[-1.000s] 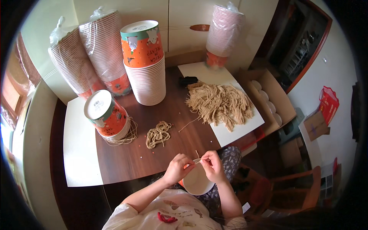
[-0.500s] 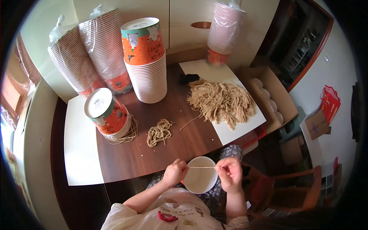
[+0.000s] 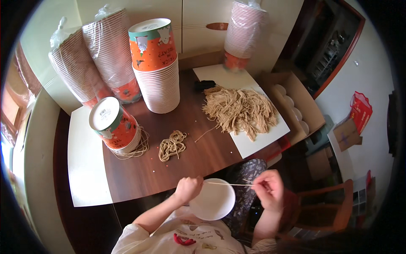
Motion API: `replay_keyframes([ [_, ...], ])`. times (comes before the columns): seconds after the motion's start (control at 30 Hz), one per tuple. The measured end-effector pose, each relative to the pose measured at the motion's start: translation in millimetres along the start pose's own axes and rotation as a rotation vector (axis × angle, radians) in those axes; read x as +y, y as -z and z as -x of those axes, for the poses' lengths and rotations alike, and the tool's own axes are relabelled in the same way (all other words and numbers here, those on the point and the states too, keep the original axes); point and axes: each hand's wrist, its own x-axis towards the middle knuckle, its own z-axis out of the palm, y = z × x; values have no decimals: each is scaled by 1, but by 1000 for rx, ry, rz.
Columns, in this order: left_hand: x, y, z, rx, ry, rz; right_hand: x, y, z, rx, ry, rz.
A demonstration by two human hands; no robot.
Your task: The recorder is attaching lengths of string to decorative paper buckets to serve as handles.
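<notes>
The string (image 3: 232, 184) runs straight sideways above the bucket (image 3: 213, 203), from the left hand (image 3: 188, 189), closed on it and nearer to the bucket, to the right hand (image 3: 269, 190), which pinches it

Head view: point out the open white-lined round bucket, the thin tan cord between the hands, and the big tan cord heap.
White-lined round bucket (image 3: 212, 203), head view: bare inside.
Thin tan cord (image 3: 229, 184), head view: mid-span.
Big tan cord heap (image 3: 239, 110), head view: its middle.
</notes>
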Motion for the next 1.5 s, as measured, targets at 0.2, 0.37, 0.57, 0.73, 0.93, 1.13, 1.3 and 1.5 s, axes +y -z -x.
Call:
replay_keyframes([
  [0.2,8,-1,-52,-265,-522,74,-14,27,17,41,147,-478],
  [0.37,29,-33,-71,-353,-765,149,-3,30,23,42,146,-491],
  [0.57,42,-3,-73,-13,-709,264,18,20,34,108,-2,-559],
  [0.73,25,39,-45,-8,-380,594,48,-7,30,153,-66,-781],
  [0.93,37,38,4,-303,-92,1008,65,-32,17,212,-165,-1032],
  [1.13,39,17,20,-275,-109,1172,74,-35,15,259,-238,-1099],
  [1.3,29,29,23,-163,-127,982,81,-18,31,363,-223,-669],
  [1.5,26,49,25,-53,-244,528,82,3,52,2,-177,812],
])
